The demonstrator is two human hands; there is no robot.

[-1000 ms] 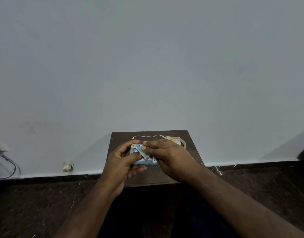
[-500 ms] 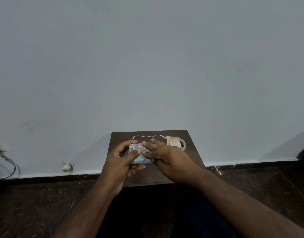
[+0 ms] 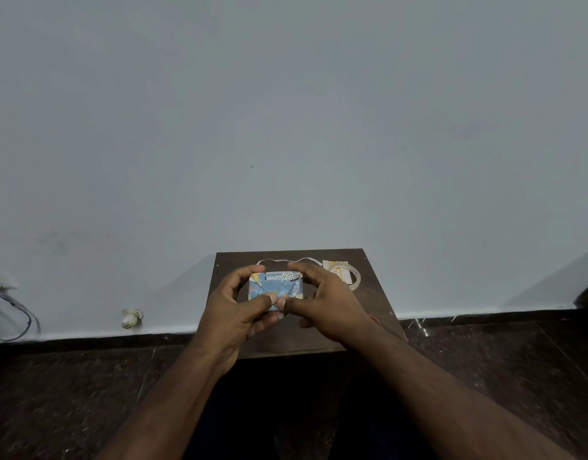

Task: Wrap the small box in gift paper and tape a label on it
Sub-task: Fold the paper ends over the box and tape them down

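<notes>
Setting: pale grey wall (image 3: pixel 286 111) above a dark speckled floor (image 3: pixel 70 393), with a small dark wooden board (image 3: pixel 375 293) against the wall carrying a tape roll (image 3: pixel 347 275) and a thin white strip (image 3: pixel 286 260) at its far edge. The small box (image 3: pixel 275 287), covered in blue patterned gift paper, sits over the board's middle between the left hand (image 3: pixel 233 313) and right hand (image 3: pixel 326 307), fingers curled round its far edge, thumbs pinching the near folded flap. Judged light and stiff, though the slick, easily creased paper could spring open; best held at edges and corners, folds pressed flat.
</notes>
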